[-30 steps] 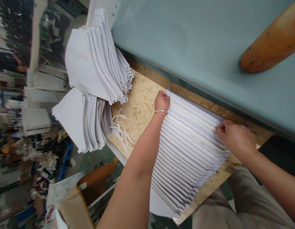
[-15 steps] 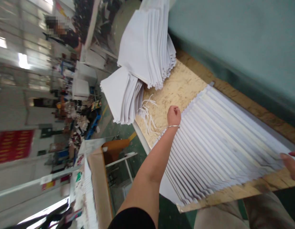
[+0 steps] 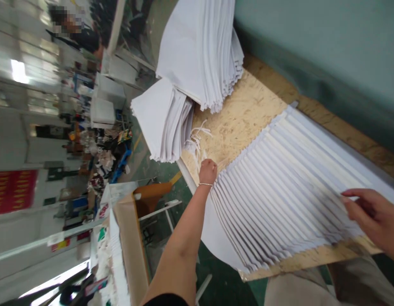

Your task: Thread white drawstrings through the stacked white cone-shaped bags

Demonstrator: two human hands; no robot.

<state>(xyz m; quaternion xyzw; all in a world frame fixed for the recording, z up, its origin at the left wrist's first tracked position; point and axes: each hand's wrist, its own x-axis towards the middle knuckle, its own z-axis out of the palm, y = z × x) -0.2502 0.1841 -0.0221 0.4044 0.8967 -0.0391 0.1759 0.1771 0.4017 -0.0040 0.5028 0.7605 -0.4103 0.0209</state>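
Observation:
Before me, many white sheets (image 3: 280,182) lie fanned out in overlapping rows, like paper or thin fabric with small notched edges. At the left edge of this fan is my left hand (image 3: 208,171), fingers curled closed; what they hold, if anything, is hidden. Close to that hand lie loose white strips (image 3: 197,138). Over the right part of the fan, my right hand (image 3: 372,216) has thumb and forefinger brought together in a pinch at the sheets. Whether a sheet is caught between those fingertips is not clear.
The sheets rest on a wood-chip board (image 3: 238,121). Beyond them stand a large stack of white sheets (image 3: 187,51) and a smaller stack (image 3: 155,119). A green-grey covered surface (image 3: 327,51) runs along the right. A person (image 3: 85,38) is in the background.
My left hand has moved left and nearer to me along the fan's edge, toward the loose strips. My right hand has come further in over the sheets from the right.

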